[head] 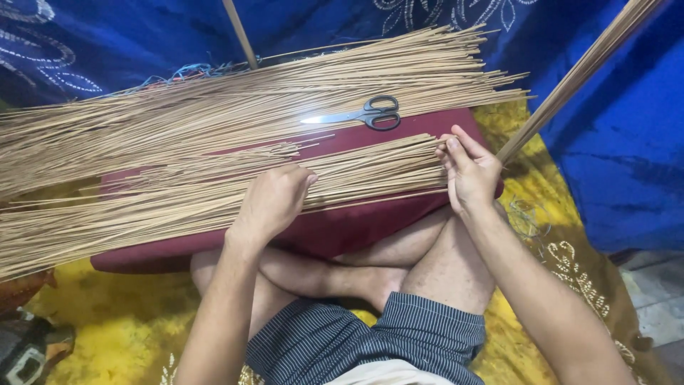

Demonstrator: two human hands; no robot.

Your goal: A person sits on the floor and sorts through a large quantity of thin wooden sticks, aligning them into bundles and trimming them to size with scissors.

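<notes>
A near bundle of thin tan sticks lies across a maroon cushion over my crossed legs. My left hand rests palm down on the middle of this bundle, fingers curled over the sticks. My right hand presses against the right ends of the same sticks, fingers pinching at their tips. A larger heap of the same sticks lies farther back. Black-handled scissors rest shut on the cushion between the two piles.
Another bundle of sticks leans diagonally at the upper right. A single wooden rod stands at the top. Blue patterned cloth hangs behind and right; yellow cloth covers the floor. Blue thread lies behind the heap.
</notes>
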